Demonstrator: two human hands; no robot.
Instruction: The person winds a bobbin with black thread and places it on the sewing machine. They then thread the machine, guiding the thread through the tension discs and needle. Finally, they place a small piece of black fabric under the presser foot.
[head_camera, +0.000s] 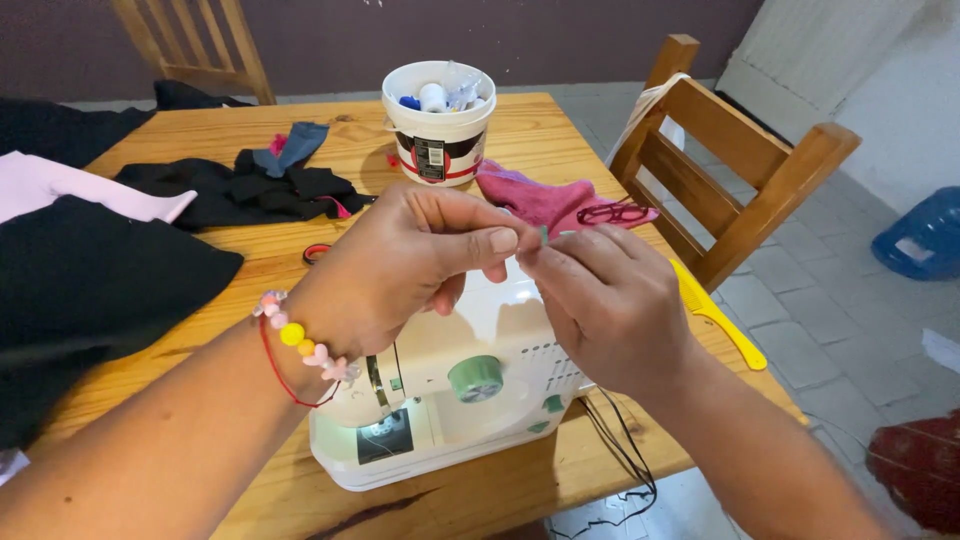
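At frame centre, a tiny green piece (544, 236) is pinched between the fingers (500, 241) of the left hand (400, 265) and right hand (610, 300), above a white sewing machine (450, 400) on the worktop (300, 490). It is judged light, slippery and best pinched at its tip. Its shape is mostly hidden; any thread cannot be made out.

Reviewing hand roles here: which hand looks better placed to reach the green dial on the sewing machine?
Probably the right hand: it hovers almost directly above the green dial on the sewing machine. The left hand sits farther left and back. Both pinch something small between them.
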